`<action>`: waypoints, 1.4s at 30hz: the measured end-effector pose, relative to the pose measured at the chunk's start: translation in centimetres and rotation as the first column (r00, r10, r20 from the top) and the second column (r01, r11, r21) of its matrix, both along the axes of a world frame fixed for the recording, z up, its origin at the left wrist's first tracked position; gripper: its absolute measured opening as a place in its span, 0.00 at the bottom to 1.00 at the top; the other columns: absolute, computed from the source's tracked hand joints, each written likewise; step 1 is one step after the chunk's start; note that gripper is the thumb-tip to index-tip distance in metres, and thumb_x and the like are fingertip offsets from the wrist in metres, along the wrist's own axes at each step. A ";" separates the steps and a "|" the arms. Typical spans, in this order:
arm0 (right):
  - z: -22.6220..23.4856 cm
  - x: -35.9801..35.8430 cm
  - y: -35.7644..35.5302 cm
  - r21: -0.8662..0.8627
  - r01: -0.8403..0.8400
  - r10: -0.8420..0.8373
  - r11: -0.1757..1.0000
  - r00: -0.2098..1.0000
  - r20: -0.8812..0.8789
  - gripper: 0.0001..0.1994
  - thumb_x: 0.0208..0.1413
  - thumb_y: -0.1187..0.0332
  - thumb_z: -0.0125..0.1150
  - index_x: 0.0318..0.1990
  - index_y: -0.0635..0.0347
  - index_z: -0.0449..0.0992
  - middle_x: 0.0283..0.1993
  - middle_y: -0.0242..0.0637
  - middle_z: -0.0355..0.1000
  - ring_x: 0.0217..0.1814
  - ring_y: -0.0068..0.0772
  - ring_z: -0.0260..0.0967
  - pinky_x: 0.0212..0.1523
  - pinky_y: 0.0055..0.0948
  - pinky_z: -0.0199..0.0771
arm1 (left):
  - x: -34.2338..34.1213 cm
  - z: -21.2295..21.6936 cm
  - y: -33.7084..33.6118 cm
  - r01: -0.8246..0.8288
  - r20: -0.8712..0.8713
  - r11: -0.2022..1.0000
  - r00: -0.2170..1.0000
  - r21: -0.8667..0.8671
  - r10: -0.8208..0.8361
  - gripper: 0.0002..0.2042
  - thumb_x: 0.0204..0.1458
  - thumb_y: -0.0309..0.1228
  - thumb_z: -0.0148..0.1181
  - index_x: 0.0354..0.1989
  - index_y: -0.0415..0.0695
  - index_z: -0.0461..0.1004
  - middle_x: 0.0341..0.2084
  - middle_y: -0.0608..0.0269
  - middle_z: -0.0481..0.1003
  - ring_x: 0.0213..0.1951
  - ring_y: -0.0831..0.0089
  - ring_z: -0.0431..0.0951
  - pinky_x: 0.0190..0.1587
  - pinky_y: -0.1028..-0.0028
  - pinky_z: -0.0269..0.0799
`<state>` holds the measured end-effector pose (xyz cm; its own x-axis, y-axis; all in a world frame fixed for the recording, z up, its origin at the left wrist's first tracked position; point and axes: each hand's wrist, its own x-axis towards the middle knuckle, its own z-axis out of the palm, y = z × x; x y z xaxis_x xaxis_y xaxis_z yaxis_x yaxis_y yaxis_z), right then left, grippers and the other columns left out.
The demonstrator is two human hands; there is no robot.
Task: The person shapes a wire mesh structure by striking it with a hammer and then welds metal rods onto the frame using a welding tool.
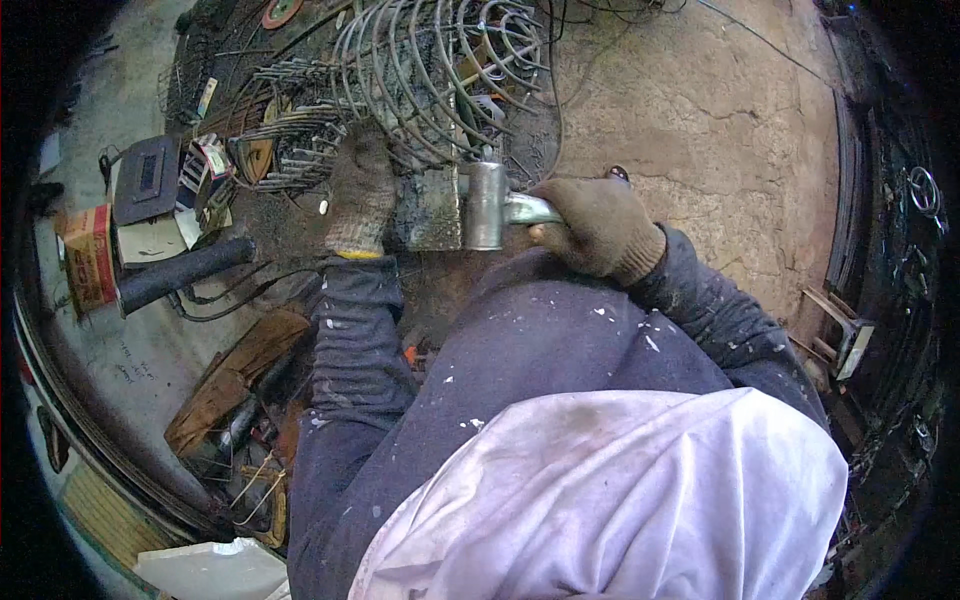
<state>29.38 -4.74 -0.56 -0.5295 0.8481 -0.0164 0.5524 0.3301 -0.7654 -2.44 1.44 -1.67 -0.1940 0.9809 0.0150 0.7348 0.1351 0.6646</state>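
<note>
Pale cloth (610, 490) fills the bottom of my head feed, closest to the lens, draped over paint-flecked dark clothing (560, 330). Right hand (600, 225), in a brownish knit glove, comes in from the right; I log its fingers wrapped around the handle of a hammer (486, 207), the task item, out in front of the body near frame centre. Hammer's cylindrical silvery head sits at the right edge of a dark metal block (425, 215); contact I can't tell. Left hand (362, 190), gloved too with a yellow band at the cuff, lies on the block's left side, pointing away; its fingertips blend into dark stuff, so I can't tell whether they're clenched or loose. Beyond the block I get a cage of curved metal rods (440, 75), with short rods (300, 150) bunched to the left. Farther left: grey welding mask (147, 180), red-and-yellow box (90, 255), dark tube (185, 273) lying slantwise. On the right, cracked bare floor (700, 130) and a small metal frame (840, 335) by the dark edge.
</note>
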 end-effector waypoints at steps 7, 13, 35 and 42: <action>-0.3 1.5 -0.5 -0.177 0.264 -0.271 0.948 0.963 -0.013 0.24 0.55 0.57 0.71 0.56 0.59 0.75 0.45 0.52 0.79 0.49 0.57 0.79 0.49 0.46 0.78 | 1.1 1.7 -0.1 -0.066 0.102 0.986 0.991 -0.153 0.083 0.33 0.66 0.60 0.50 0.59 0.38 0.73 0.46 0.50 0.80 0.48 0.59 0.78 0.53 0.63 0.73; -3.6 2.8 -0.4 -0.286 0.366 -0.460 0.885 0.778 -0.428 0.22 0.70 0.53 0.54 0.57 0.65 0.75 0.31 0.34 0.73 0.30 0.30 0.71 0.32 0.31 0.69 | 1.1 0.9 -0.4 0.013 0.230 1.000 0.973 0.014 -0.016 0.30 0.64 0.57 0.57 0.57 0.39 0.74 0.46 0.53 0.80 0.48 0.63 0.78 0.52 0.63 0.73; -4.0 3.1 1.0 -0.657 0.049 -0.589 0.752 0.498 -0.637 0.19 0.72 0.54 0.50 0.55 0.61 0.75 0.31 0.28 0.70 0.27 0.20 0.63 0.27 0.24 0.64 | 2.7 3.0 0.2 0.071 0.127 0.971 0.991 -0.229 -0.042 0.33 0.54 0.48 0.72 0.61 0.37 0.71 0.54 0.52 0.78 0.54 0.59 0.78 0.57 0.61 0.72; -5.1 3.0 1.3 -0.767 0.108 -0.704 0.632 0.492 -0.511 0.22 0.73 0.52 0.47 0.53 0.64 0.76 0.26 0.25 0.66 0.27 0.20 0.63 0.27 0.25 0.65 | 2.2 2.4 0.0 0.092 0.069 0.984 0.994 -0.150 -0.082 0.35 0.50 0.53 0.74 0.57 0.37 0.73 0.47 0.50 0.81 0.49 0.56 0.82 0.51 0.57 0.75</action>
